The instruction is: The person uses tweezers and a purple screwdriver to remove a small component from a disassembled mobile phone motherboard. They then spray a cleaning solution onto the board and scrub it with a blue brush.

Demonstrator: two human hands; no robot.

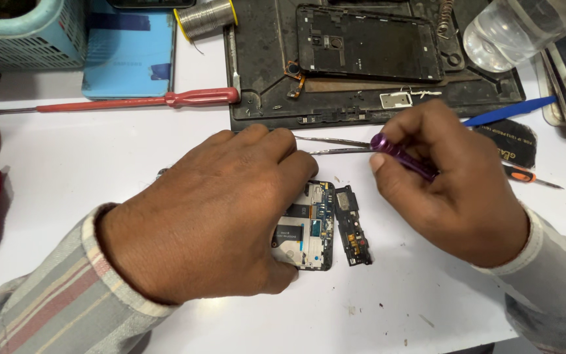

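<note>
Two hands busy: left hand (211,210) gripping the phone (309,229), right hand (447,177) pinching a purple screwdriver (404,156), black module (352,226) beside

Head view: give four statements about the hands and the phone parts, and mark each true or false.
1. The left hand rests on the opened phone. True.
2. The right hand holds a red screwdriver. False: it holds a purple tool; the red screwdriver lies untouched at the back.
3. A small black part lies right of the phone. True.
4. The black back cover lies on the white table. False: it sits on the dark mat.
</note>
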